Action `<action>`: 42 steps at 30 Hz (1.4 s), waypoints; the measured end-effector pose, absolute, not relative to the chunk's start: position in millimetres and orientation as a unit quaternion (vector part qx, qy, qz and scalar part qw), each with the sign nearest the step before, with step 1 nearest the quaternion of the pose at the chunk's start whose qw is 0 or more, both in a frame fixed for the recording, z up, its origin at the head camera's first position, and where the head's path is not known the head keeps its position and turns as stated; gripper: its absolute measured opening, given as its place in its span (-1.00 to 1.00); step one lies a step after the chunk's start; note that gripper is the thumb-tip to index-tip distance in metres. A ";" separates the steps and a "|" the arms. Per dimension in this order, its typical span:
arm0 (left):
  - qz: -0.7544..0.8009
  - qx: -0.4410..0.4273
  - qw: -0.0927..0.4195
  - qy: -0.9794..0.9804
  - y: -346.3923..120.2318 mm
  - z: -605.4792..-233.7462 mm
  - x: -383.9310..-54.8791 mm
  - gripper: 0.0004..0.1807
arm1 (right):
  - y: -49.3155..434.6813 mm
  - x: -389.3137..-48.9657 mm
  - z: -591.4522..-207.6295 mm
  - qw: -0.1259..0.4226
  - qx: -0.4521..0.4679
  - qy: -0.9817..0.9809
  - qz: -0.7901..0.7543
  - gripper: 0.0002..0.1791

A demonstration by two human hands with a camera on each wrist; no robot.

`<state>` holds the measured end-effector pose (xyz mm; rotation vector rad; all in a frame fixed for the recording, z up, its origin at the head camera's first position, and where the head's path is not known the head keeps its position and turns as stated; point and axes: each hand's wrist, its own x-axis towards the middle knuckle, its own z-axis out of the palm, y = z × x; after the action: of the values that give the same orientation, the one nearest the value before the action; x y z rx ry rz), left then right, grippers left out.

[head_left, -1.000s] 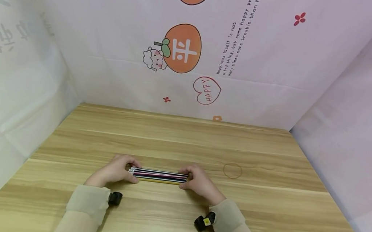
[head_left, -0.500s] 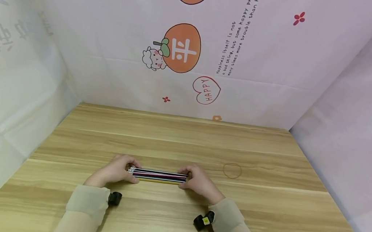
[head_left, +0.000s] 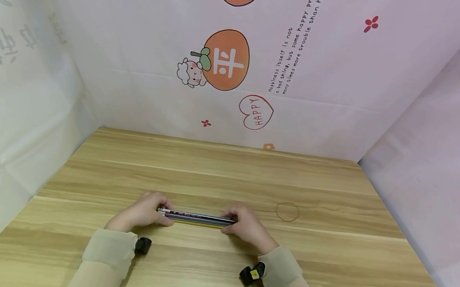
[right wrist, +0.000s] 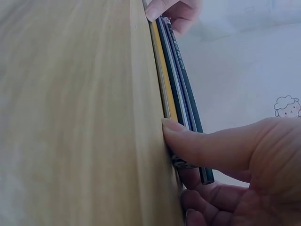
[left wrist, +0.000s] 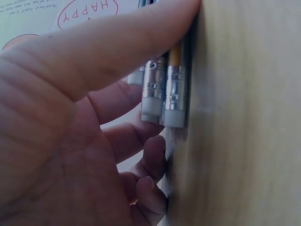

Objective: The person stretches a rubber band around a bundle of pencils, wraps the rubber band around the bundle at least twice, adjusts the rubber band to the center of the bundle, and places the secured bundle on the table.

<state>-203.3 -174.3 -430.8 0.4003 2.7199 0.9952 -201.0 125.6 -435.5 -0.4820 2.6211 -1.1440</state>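
Observation:
A bundle of pencils (head_left: 201, 219) lies crosswise on the wooden table, pinched at both ends. My left hand (head_left: 147, 210) grips the eraser end, thumb on the near side and fingers on the far side. White erasers (left wrist: 174, 117) with silver ferrules show under the thumb in the left wrist view. Around the other end curls my right hand (head_left: 247, 228), its thumb across the near side. A dark pencil (right wrist: 190, 101) with lettering lies on top and sticks out past the rest at the right hand. Lower down, a yellow pencil (right wrist: 164, 68) runs close along the tabletop.
To the right of the right hand, a thin rubber band (head_left: 298, 213) lies on the wooden table (head_left: 227, 175). Printed white cloth (head_left: 156, 106) hangs behind the table and along both sides. Each wrist carries a small black camera (head_left: 142, 245).
The pencils have shifted within the bundle: the pink-striped one no longer shows on top, and a dark lettered one lies there, reaching slightly farther right. Both hands stay almost in place.

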 end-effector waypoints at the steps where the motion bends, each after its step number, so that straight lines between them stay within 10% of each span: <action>1: 0.338 0.137 0.109 0.925 -174.3 -430.5 -203.2 -0.66 | 125.4 -200.8 -435.4 0.120 -0.167 0.899 -0.387 -0.70; 42: 0.510 0.123 0.203 0.827 -173.7 -421.8 -208.4 -0.62 | 147.0 -211.7 -423.9 0.208 -0.103 0.738 -0.633 -0.57</action>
<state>-208.4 -173.7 -421.8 0.3434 2.3074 1.4236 -211.7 147.0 -423.9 -0.2863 2.0551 -1.7628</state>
